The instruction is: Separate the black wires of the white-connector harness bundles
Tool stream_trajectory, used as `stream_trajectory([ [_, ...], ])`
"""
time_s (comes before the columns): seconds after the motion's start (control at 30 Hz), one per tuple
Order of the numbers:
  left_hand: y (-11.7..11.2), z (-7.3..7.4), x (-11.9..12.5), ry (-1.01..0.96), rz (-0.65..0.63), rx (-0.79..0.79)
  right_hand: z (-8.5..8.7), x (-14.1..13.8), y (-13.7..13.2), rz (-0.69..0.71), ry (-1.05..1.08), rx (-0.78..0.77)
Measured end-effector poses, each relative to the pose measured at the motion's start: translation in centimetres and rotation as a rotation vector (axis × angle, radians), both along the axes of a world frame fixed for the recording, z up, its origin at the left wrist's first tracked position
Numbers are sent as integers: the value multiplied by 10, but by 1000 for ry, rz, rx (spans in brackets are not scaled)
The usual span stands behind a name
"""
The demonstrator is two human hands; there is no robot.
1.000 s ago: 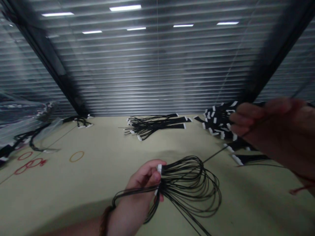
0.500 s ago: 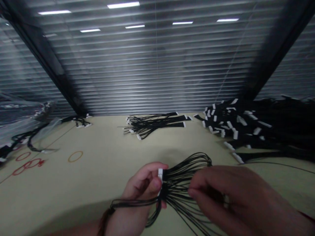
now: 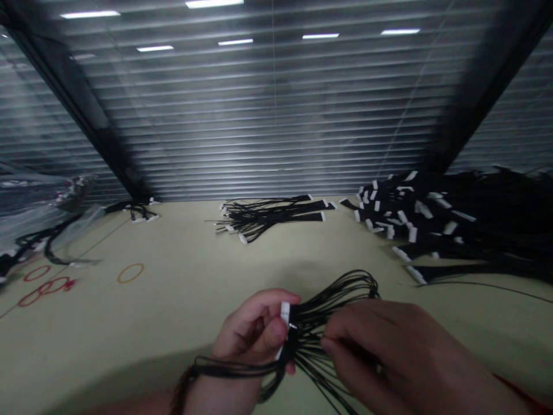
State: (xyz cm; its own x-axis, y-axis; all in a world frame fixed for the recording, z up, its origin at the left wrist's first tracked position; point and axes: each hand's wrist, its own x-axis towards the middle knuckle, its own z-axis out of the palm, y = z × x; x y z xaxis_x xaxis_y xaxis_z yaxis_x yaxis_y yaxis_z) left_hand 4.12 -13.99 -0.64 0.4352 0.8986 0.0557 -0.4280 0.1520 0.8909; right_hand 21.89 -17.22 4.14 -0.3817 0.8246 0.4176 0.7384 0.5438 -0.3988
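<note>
My left hand [image 3: 254, 331] grips a white connector [image 3: 285, 311], its thumb and fingers closed on either side. Many thin black wires [image 3: 341, 288] fan out from the connector toward the right, and a loop of them bends back over my left wrist. To the right, my right hand [image 3: 401, 346] is closed in a pinch among the wires, its thumb and index fingertips pressed on a black wire close to the connector. A tiny bright metal tip shows beside the connector, near my left thumb.
Several wire harnesses [image 3: 272, 216] lie along the back of the table. A large pile of black harnesses with white connectors [image 3: 415, 213] fills the right. At left are a yellow rubber band [image 3: 130, 272], red bands [image 3: 47, 288] and clear plastic bags [image 3: 47, 202]. Blinds stand behind.
My right hand has moved slightly left, its pinched fingertips now closer to the connector. The connector in my left hand has shifted a little right and down.
</note>
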Motion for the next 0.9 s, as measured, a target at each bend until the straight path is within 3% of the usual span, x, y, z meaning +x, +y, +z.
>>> stream_trajectory([
  [0.23, -1, -1, -2, 24, -2, 5, -1, 1, -1, -31, 20, -17],
  [0.43, 2, -5, -3, 30, -98, 46, -6, -2, -1, -13, 11, 33],
  [0.57, 0, -3, -2, 81, -74, 37, -9, -4, 1, -10, -30, 15],
  [0.67, 1, 3, 0, 141, 16, -12, 0, -1, 2, -24, -38, 97],
  [0.77, 4, 8, 2, 215, 198, -47, 11, 9, 2, -47, -49, 218],
  [0.9, 8, 7, 2, 251, 311, -79, 8, 29, -2, 33, -216, 195],
])
